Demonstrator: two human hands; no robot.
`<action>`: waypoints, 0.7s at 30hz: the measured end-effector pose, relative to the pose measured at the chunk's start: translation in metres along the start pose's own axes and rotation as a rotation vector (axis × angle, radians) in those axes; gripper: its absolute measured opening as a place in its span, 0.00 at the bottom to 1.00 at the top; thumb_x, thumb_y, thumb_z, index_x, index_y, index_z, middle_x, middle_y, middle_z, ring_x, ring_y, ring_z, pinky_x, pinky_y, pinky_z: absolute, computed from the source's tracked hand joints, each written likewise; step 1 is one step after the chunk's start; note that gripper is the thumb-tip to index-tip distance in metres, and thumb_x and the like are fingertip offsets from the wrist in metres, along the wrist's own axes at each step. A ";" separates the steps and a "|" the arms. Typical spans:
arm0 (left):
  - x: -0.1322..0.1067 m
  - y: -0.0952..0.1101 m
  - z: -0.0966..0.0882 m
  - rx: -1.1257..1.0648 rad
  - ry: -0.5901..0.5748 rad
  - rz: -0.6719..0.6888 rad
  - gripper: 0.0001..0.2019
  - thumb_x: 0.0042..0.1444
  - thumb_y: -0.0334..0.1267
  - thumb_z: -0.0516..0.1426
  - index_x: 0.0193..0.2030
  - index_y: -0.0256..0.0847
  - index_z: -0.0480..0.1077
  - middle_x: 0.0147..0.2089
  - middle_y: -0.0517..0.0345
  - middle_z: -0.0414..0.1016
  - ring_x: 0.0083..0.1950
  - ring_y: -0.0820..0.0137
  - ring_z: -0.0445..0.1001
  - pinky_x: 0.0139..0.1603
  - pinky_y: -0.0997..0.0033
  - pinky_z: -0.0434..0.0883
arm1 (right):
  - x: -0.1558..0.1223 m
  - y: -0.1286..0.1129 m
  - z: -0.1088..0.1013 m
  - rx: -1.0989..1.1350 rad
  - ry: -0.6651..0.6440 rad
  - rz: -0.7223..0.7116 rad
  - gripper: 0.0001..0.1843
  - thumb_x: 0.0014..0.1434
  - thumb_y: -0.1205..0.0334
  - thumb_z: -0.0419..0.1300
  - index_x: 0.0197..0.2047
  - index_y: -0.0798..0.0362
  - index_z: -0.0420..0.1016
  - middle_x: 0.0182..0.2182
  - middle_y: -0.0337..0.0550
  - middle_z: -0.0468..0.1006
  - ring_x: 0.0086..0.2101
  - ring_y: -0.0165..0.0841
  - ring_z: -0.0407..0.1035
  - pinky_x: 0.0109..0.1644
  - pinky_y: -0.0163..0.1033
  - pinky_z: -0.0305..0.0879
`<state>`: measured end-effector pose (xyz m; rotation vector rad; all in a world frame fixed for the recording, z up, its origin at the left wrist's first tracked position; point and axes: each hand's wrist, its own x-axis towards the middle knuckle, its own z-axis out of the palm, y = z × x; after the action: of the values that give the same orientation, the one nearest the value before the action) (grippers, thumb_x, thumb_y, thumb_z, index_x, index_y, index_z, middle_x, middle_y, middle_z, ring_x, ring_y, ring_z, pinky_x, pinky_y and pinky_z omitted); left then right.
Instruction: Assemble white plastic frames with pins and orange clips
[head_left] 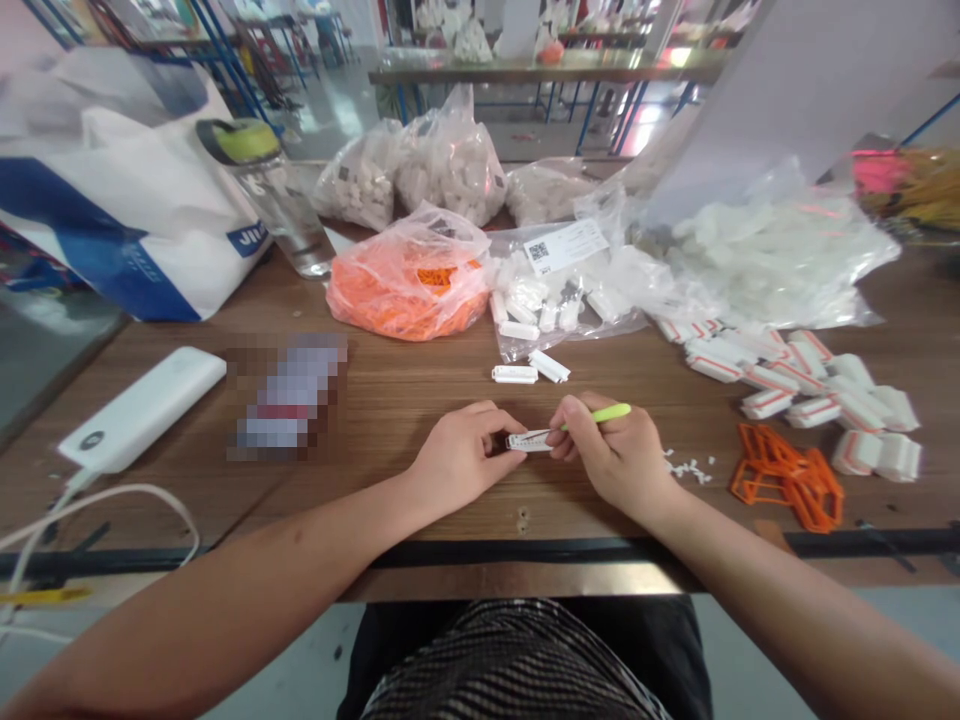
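My left hand (470, 452) is closed, its thumb and fingertips pinching the left end of a small white plastic strip (529, 440) on the table. My right hand (616, 452) grips a thin tool with a lime-green handle (611, 412), its slim tip pointing left at the strip's upper face. The right fingers also touch or cover the strip's right end. Just beyond the hands lie two similar white plastic pieces, one flat (514, 374) and one slanted (549, 366). Tiny white bits (688, 467) are scattered right of my right hand.
Orange plastic frames (787, 478) and a pile of white pieces with orange edges (802, 375) lie right. Behind are bags of orange parts (409, 285), white pieces (555, 290) and translucent parts (765, 255). Left are a power bank (146, 405), blurred phone-like object (289, 395) and bottle (274, 190).
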<state>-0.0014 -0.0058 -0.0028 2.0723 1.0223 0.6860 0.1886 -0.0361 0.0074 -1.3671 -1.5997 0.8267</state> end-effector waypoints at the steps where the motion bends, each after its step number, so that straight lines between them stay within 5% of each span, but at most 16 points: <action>1: 0.000 0.000 0.000 0.001 -0.002 -0.012 0.07 0.52 0.32 0.63 0.39 0.41 0.77 0.29 0.64 0.68 0.27 0.76 0.64 0.31 0.73 0.63 | -0.001 -0.001 0.000 -0.055 -0.002 -0.044 0.20 0.67 0.54 0.50 0.27 0.53 0.71 0.21 0.39 0.76 0.21 0.27 0.71 0.25 0.32 0.68; 7: 0.000 -0.001 0.000 0.000 -0.006 -0.030 0.06 0.52 0.33 0.63 0.38 0.42 0.77 0.29 0.64 0.68 0.27 0.76 0.63 0.31 0.74 0.62 | -0.006 -0.003 -0.003 -0.147 -0.014 -0.215 0.18 0.66 0.59 0.51 0.26 0.53 0.71 0.20 0.39 0.75 0.21 0.26 0.70 0.26 0.33 0.68; 12: -0.001 0.000 0.000 -0.013 -0.007 -0.010 0.08 0.52 0.32 0.62 0.40 0.43 0.77 0.30 0.63 0.69 0.27 0.76 0.64 0.31 0.74 0.63 | -0.001 0.000 -0.007 0.080 0.093 -0.052 0.20 0.67 0.56 0.50 0.27 0.54 0.72 0.21 0.39 0.76 0.19 0.26 0.71 0.22 0.31 0.69; 21: 0.001 0.000 -0.001 0.008 0.002 0.010 0.07 0.51 0.31 0.63 0.38 0.41 0.77 0.29 0.63 0.68 0.26 0.76 0.63 0.30 0.73 0.63 | 0.003 0.004 -0.003 0.187 0.054 0.071 0.20 0.65 0.52 0.51 0.28 0.54 0.71 0.19 0.40 0.76 0.18 0.26 0.71 0.21 0.30 0.69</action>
<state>-0.0022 -0.0048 -0.0021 2.0850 1.0183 0.6902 0.1930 -0.0327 0.0060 -1.3072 -1.4014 0.9492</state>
